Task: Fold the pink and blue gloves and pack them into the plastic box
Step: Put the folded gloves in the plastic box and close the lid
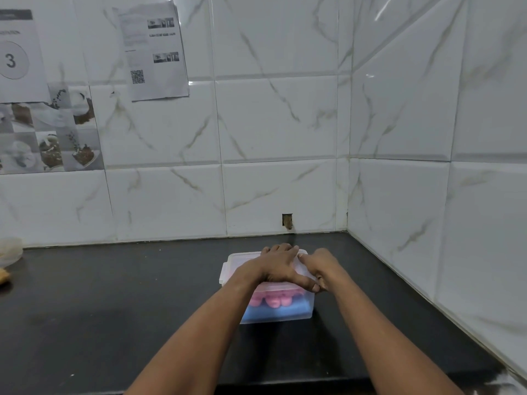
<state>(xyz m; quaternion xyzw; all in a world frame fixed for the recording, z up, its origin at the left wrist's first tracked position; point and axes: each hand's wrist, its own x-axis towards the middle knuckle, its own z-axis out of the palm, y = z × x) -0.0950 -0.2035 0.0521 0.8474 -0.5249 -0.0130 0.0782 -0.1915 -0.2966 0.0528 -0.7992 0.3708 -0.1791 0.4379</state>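
A clear plastic box (288, 316) stands on the black counter near the corner, with its translucent lid (235, 265) on top. Through the front wall I see the pink gloves (271, 300) lying over the blue gloves (285, 312). My left hand (281, 266) lies flat across the lid, fingers spread, thumb reaching the lid's front right edge. My right hand (318, 265) rests on the lid's right side, fingers bent down over the rim. Both hands press on the lid and cover most of it.
The black counter (128, 295) runs left and towards me. White marble tiled walls meet in a corner behind and right of the box. Papers hang on the wall at the upper left. A pale object (10, 252) sits at the counter's far left edge.
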